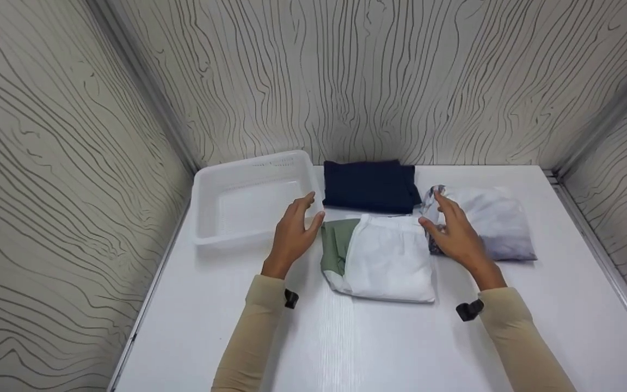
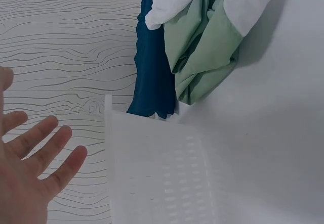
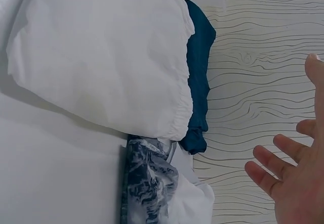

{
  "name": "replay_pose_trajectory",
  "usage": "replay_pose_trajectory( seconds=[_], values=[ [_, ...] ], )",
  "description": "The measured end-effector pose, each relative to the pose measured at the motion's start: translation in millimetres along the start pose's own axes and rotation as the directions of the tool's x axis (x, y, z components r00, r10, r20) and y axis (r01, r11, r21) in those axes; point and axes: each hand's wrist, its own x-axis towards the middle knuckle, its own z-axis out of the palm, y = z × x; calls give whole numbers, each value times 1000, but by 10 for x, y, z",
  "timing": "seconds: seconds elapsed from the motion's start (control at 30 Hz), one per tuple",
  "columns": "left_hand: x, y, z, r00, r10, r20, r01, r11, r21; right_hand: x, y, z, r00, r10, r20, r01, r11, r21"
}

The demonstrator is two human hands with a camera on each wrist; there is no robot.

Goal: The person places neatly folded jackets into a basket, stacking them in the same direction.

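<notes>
Folded white shorts (image 1: 389,258) with an elastic waistband and a green part (image 1: 336,247) at the left lie flat on the table between my two hands. My left hand (image 1: 293,228), fingers extended and holding nothing, is over the right side of a white plastic basket (image 1: 237,239). On the other side my right hand (image 1: 458,231) spreads its fingers, also holding nothing, and overlaps a folded white-and-grey patterned garment (image 1: 504,223). Behind the shorts lies a folded navy garment (image 1: 368,185). Both wrist views show spread fingers, the left (image 2: 40,168) and the right (image 3: 293,173).
The basket stands at the back left of the white table (image 1: 389,348), with its inside floor visible. Panels with a wood-grain line pattern (image 1: 368,81) rise behind and at both sides. Small black wrist devices (image 1: 469,310) sit at the sleeve cuffs.
</notes>
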Motion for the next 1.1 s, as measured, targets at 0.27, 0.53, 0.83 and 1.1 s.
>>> replay_pose_trajectory(
  seconds=[0.27, 0.53, 0.83, 1.1],
  values=[
    [-101, -4, 140, 999, 22, -27, -22, 1000, 7, -77, 55, 117, 999, -2, -38, 4, 998, 64],
    [-238, -78, 300, 998, 37, -54, -37, 999, 5, -185, 120, 258, 999, 21, -44, -18, 997, 79],
    [-354, -150, 471, 996, -87, 38, 86, 996, 29, -259, 210, 401, 999, 46, -24, -44, 996, 80],
    [-437, -153, 588, 950, -276, 143, 275, 961, 26, -318, 272, 516, 998, 62, -12, -61, 996, 60]
  ],
)
